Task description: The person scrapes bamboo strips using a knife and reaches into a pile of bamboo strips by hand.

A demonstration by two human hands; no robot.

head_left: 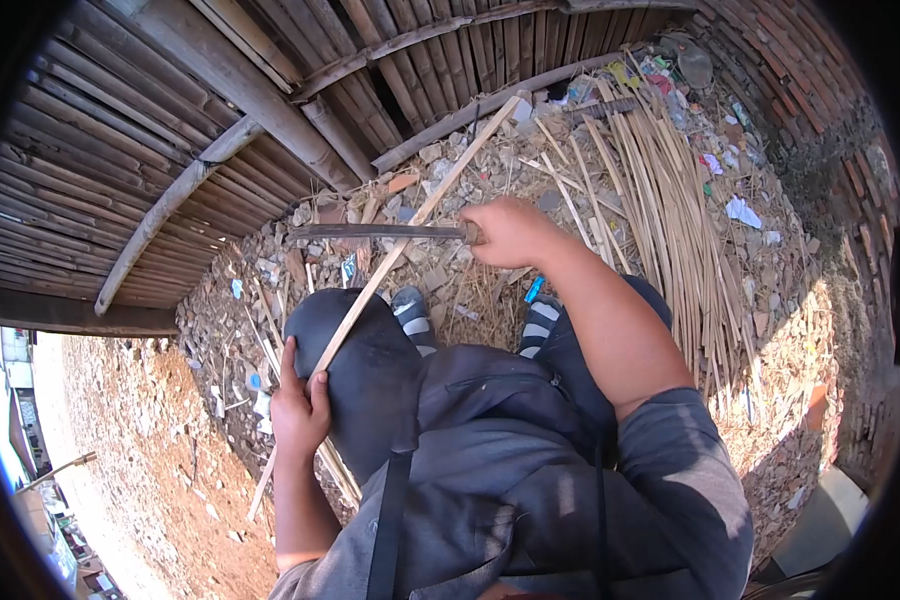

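A long pale bamboo strip [446, 192] runs slantwise from beyond my knees down across my left thigh. My left hand [300, 408] is at that thigh, the strip passing between its thumb and index finger; the lower end comes out behind the wrist. In my right hand [510, 233] is the handle of a long-bladed knife [380, 231], fingers wrapped round it. Its dark blade points left and lies across the strip, well above my left hand. Whether the edge bites into the strip, I cannot tell.
A big bundle of split bamboo strips [660, 190] lies on the rubble to the right. A bamboo slat wall [150, 170] leans over the left and far side. A brick wall [810, 90] rises at the right. Litter and stones [740, 212] are scattered about.
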